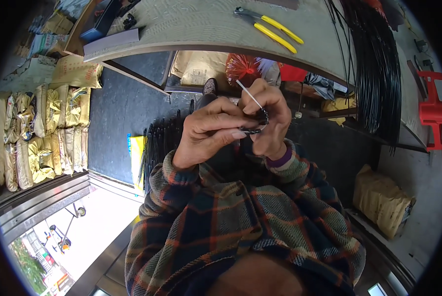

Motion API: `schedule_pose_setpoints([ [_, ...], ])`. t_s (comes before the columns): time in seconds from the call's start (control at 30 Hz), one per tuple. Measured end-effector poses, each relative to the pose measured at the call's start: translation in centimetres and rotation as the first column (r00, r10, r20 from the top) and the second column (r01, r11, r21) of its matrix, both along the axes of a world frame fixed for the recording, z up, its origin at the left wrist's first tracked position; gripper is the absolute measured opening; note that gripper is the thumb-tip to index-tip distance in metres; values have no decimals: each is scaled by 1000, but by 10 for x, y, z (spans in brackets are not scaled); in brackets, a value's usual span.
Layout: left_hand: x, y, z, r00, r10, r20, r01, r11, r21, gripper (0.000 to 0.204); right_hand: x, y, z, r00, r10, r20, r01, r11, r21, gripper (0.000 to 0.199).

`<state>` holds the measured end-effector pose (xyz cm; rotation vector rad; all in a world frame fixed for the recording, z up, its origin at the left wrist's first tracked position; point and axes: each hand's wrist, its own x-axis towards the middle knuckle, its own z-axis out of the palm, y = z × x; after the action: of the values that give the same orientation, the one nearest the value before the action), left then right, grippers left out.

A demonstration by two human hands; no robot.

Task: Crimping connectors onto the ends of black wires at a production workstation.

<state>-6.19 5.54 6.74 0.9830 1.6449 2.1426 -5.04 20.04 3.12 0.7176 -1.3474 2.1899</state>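
In front of my chest, both hands are close together over a short loop of black twisted cord [251,131]. My left hand [206,129] pinches the cord between thumb and fingers. With its fingers curled, my right hand [274,116] grips a thin white rod [249,93] that slants up and left past the fingers. Below the rod, dark cord curves against the right palm and reaches toward the left fingertips. How the rod and cord join is hidden by the fingers.
Yellow-handled pliers [275,32] lie on the workbench [191,24] ahead. Long black strands [376,74] hang over its right side. More black strands [157,143] stand at lower left. Wrapped packages [48,133] are stacked at left; a red stool [432,108] stands at right.
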Motion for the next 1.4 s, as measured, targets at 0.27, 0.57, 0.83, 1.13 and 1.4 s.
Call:
schedule_pose_setpoints([
  [0.27,3,3,-6,932,327,-156,-342,936,-82,32,-1,5,11,953,-292,-82,302,934,189,39],
  [0.57,16,12,-7,815,503,-288,-529,848,-16,33,-3,-2,13,897,-416,-149,442,851,283,31],
  [0.83,21,19,-6,645,582,-494,-687,725,-42,40,0,-1,10,888,-435,-150,460,840,289,33],
  [1.13,25,27,-4,592,598,-539,-724,689,-31,42,2,-3,8,885,-445,-140,466,856,223,30],
  [1.4,26,26,-2,574,599,-558,-730,683,-19,42,5,-5,10,870,-472,-144,494,829,263,28],
])
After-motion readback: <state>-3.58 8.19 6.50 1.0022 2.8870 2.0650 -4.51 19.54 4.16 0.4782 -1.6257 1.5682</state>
